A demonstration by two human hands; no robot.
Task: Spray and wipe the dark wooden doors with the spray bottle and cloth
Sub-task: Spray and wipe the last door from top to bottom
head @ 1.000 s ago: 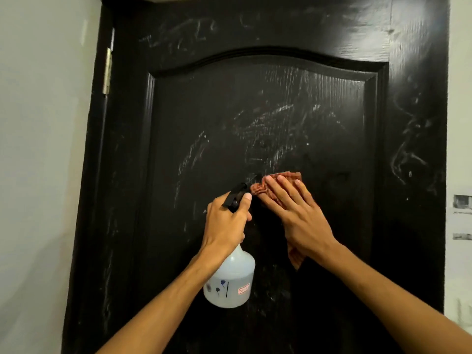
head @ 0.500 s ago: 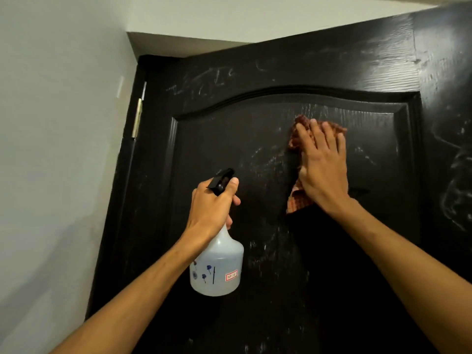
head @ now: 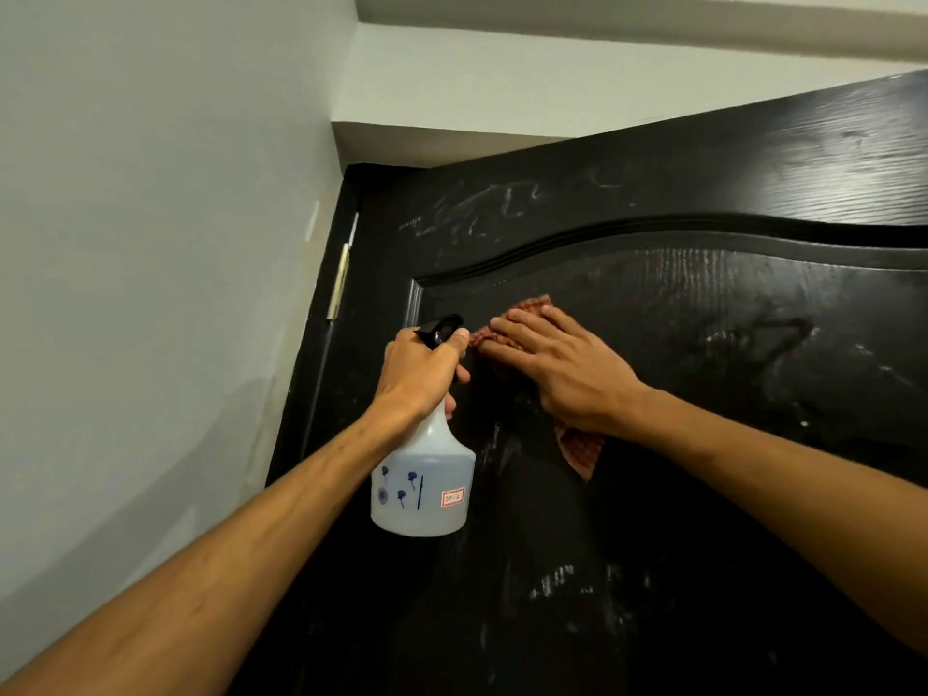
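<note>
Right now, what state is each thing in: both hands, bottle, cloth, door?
Left hand: closed around the bottle neck, thumb by the black nozzle.
Right hand: flat, fingers spread, pressing the cloth to the door.
Bottle: upright, held off the door.
Cloth: crumpled under the right hand, a corner hanging below.
Door: shut, still streaked with pale smears.

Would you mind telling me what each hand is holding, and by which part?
The left hand grips the spray bottle by its neck. The right hand presses the cloth flat against the door.
</note>
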